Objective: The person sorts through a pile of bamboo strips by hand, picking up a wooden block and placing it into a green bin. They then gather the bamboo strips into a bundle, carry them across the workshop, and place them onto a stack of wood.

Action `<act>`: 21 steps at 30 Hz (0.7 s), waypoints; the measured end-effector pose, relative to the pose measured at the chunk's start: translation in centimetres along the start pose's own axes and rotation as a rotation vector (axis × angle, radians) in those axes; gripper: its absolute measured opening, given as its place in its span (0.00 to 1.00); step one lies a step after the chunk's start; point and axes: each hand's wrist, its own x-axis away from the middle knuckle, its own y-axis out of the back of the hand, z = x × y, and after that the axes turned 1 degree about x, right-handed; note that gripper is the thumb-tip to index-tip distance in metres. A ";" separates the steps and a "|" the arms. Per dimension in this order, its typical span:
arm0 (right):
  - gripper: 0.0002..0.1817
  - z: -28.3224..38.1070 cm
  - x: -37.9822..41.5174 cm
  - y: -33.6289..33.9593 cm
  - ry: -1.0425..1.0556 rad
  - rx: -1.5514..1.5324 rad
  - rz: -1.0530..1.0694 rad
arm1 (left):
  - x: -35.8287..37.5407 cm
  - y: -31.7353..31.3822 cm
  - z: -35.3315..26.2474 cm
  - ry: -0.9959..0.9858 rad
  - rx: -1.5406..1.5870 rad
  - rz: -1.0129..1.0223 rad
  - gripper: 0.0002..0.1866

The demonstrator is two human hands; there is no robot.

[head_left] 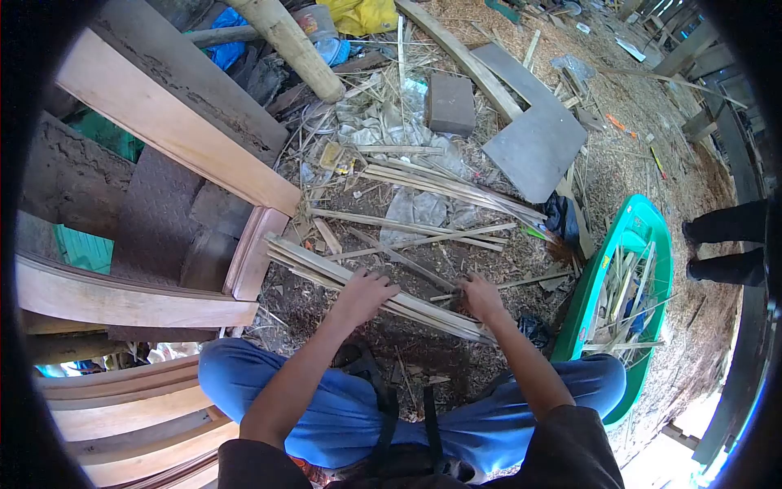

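A bundle of thin wooden strips (422,314) lies slantwise on the ground before my knees. My left hand (364,297) rests over the middle of the bundle, its fingers spread across the strips. To the right, my right hand (479,295) is just above the bundle's right part, at the end of a dark thin strip (403,261); its fingers are bent, and whether they grip that strip is too small to tell. Beyond the hands, more loose strips (456,191) lie in a rough pile.
A green tub (574,301) of wood scraps stands at the right. Wooden frames (175,143) fill the left side. Farther forward are a dark block (451,104), a grey board (538,147) and a round pole (297,53). A person's dark-clad legs (729,224) show at far right.
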 end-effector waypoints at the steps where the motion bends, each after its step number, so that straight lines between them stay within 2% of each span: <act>1: 0.24 0.0 0.1 0.5 -0.007 -0.028 0.018 | -0.2 0.0 -0.1 -0.012 -0.021 0.003 0.27; 3: 0.22 0.0 0.1 1.4 -0.009 -0.059 0.038 | -0.3 -0.5 -0.1 -0.029 -0.057 -0.008 0.28; 5: 0.20 -0.3 -0.3 2.5 0.038 -0.146 -0.097 | -0.1 -1.0 0.1 -0.045 -0.088 -0.018 0.29; 9: 0.19 -0.5 -0.6 4.1 0.034 -0.286 -0.084 | -0.3 -0.4 -0.2 -0.040 -0.061 -0.055 0.29; 11: 0.19 0.7 -1.1 4.7 -0.123 -0.330 0.035 | -0.1 0.2 -0.3 -0.034 -0.032 -0.070 0.29; 12: 0.19 0.6 -1.5 4.3 -0.123 -0.331 0.032 | -0.1 0.6 -0.4 -0.023 -0.023 -0.061 0.30; 14: 0.21 0.5 -2.6 3.5 -0.022 -0.282 -0.038 | 0.1 1.2 -0.3 -0.002 -0.011 -0.055 0.31; 16: 0.22 1.2 -4.0 4.7 0.052 -0.278 -0.057 | 0.6 1.9 -0.1 0.041 0.062 -0.027 0.23; 17: 0.23 1.8 -4.6 5.2 0.121 -0.276 -0.080 | 0.9 1.4 0.4 0.048 0.068 -0.028 0.23; 19: 0.25 3.2 -5.2 5.8 0.171 -0.218 -0.093 | 1.6 0.7 1.6 0.040 0.047 -0.214 0.26; 21: 0.26 4.3 -5.8 5.8 0.220 -0.151 -0.106 | 2.2 0.8 2.4 0.069 0.067 -0.167 0.27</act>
